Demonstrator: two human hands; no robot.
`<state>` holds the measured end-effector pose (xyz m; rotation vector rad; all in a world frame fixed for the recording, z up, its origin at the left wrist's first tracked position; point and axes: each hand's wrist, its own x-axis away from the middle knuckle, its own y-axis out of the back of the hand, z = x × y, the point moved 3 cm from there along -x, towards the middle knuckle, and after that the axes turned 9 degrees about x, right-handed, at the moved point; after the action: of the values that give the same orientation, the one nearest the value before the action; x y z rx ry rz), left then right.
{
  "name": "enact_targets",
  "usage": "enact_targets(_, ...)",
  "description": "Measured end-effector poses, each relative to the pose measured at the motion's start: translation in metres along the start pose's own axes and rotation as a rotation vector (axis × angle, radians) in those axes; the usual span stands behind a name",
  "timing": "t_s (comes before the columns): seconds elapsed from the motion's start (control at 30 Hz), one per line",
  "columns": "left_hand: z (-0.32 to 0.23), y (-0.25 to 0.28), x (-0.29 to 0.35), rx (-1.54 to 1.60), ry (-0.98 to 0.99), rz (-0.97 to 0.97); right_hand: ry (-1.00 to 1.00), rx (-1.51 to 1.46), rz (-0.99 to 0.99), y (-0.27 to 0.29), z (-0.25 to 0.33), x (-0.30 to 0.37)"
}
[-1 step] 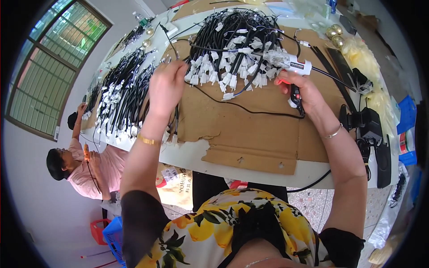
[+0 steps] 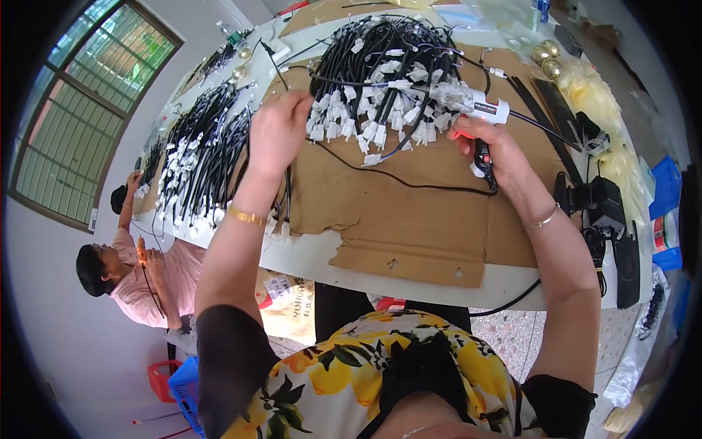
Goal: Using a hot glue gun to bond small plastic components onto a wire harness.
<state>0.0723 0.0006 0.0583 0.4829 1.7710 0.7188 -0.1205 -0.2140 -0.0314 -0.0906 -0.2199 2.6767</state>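
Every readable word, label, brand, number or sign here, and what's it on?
Locations only, wording not copied:
Glue gun in the right hand: small dark print on its white barrel.
Tan package below the table: large dark lettering.
White label on that package: too small to read.
White container, right: coloured label, too small to read.

A white-and-black glue gun points left over heaped black cables with white connectors

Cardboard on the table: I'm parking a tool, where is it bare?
Bare: the cardboard between the thin black cable and the table's near edge. Crowded: the cable heap beyond, the bundles left of the left hand.
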Motion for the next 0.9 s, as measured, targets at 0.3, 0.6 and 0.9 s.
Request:
enact_targets(0.3, 0.057, -0.112, -0.095, -0.029, 0.299, 0.141, -0.063, -0.047, -0.003, -0.006, -0.002, 0.002)
enact_targets(0.6, 0.092, -0.155, -0.146, -0.187, 0.389, 0.312, -0.071, -0.05, -0.006, 0.0, 0.0, -0.001)
enact_targets(0.9, 0.002, -0.026, -0.187, 1.055, 0.488, -0.354, 0.108, 0.022, -0.088, 0.005, 0.0, -0.001)
